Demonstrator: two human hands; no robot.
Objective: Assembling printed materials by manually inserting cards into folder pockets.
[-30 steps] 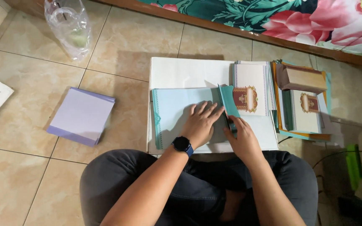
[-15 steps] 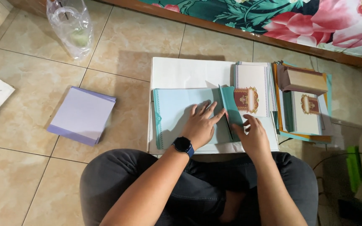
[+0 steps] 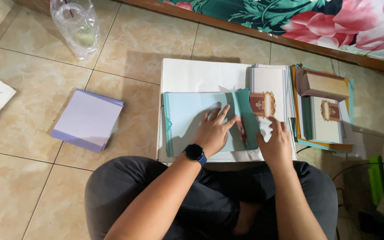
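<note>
The left hand (image 3: 214, 133) lies flat with fingers spread, its grip open and pressing down on the pale teal card (image 3: 187, 120), while the right hand (image 3: 275, 144) rests palm-down with loose, open fingers beside the card's raised dark teal flap (image 3: 247, 118) at 9 o'clock of it. The card lies on a white sheet (image 3: 201, 75) on the tiled floor (image 3: 23, 186). At 3 o'clock stand stacks of ornamented cards (image 3: 325, 118), at 9 o'clock a lilac paper stack (image 3: 87, 120), and at 11 o'clock a clear plastic bag (image 3: 76, 26).

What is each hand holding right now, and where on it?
The left hand presses flat on the pale blue folded card near its crease. The right hand rests beside the card's raised teal flap; whether it grips is unclear.
</note>
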